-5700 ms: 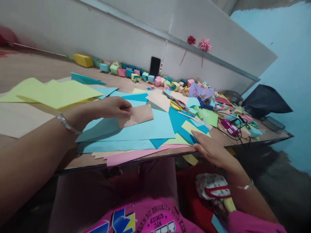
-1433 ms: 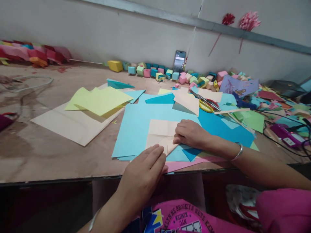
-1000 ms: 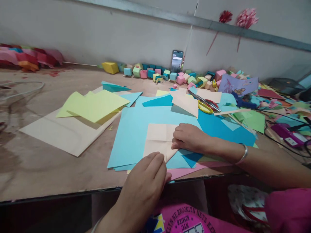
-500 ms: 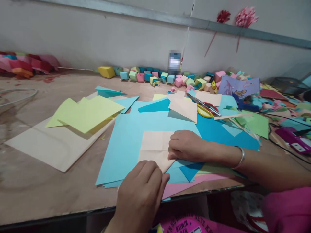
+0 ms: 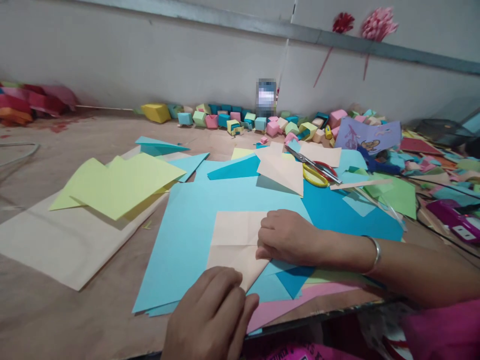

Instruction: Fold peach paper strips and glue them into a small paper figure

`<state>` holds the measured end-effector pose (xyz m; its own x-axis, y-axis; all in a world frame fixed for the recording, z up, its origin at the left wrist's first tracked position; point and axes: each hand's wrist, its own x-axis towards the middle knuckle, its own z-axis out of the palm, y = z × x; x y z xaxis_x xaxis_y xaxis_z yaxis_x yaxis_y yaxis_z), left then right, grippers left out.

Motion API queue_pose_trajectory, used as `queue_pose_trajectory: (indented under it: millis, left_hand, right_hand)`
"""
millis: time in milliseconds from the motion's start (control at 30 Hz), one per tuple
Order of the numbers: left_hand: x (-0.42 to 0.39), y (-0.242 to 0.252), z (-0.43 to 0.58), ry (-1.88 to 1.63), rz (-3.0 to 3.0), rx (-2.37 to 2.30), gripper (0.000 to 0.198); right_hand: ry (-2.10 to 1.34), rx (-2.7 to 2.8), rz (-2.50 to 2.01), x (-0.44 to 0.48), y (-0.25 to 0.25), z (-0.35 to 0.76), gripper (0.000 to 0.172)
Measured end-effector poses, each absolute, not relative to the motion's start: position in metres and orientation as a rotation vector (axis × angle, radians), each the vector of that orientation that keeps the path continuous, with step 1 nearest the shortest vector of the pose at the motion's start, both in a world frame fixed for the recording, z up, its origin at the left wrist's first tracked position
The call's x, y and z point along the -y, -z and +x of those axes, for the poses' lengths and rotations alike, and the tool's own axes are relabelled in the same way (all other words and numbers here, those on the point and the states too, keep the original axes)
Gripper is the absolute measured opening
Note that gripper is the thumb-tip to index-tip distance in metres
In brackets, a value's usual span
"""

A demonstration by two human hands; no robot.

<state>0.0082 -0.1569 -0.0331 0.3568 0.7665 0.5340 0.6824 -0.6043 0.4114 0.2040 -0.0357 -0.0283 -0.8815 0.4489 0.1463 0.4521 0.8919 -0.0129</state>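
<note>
A peach paper sheet (image 5: 232, 242) lies creased on a large light blue sheet (image 5: 187, 225) near the table's front edge. My left hand (image 5: 210, 317) rests on the peach sheet's near corner, fingers curled and pressing it down. From the right, my right hand (image 5: 287, 237) presses the sheet's right edge, its fingers bent and close together. A silver bangle circles the right wrist.
Yellow-green sheets (image 5: 120, 182) and a big beige sheet (image 5: 63, 245) lie to the left. Yellow-handled scissors (image 5: 317, 172) sit behind the right hand. A row of small paper cubes (image 5: 232, 120) and a phone (image 5: 266, 97) line the wall. Paper scraps and a purple device (image 5: 455, 222) crowd the right.
The view has tilted down and closer, so both hands and the peach sheet sit lower in frame. My left hand has slid slightly toward me along the sheet's near corner.
</note>
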Motion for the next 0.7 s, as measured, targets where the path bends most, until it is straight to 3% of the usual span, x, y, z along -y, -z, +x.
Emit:
queue_pose_trajectory:
  millis: [433,633,700]
  left_hand:
    - [0.1532,0.0313,0.0059,-1.028,2.552,-1.314,0.008]
    - [0.1509,0.0325,0.0042,-0.977,2.579,-1.317,0.034]
    - [0.1518,0.0346,0.0032,-1.004,2.577,-1.3,0.033]
  right_hand:
    - [0.082,2.828,-0.661,0.034,0.0359,0.2047,0.036]
    - [0.075,2.821,-0.663,0.0342,0.0372,0.205,0.034]
    - [0.073,2.81,-0.666,0.0342,0.0375,0.2049,0.034]
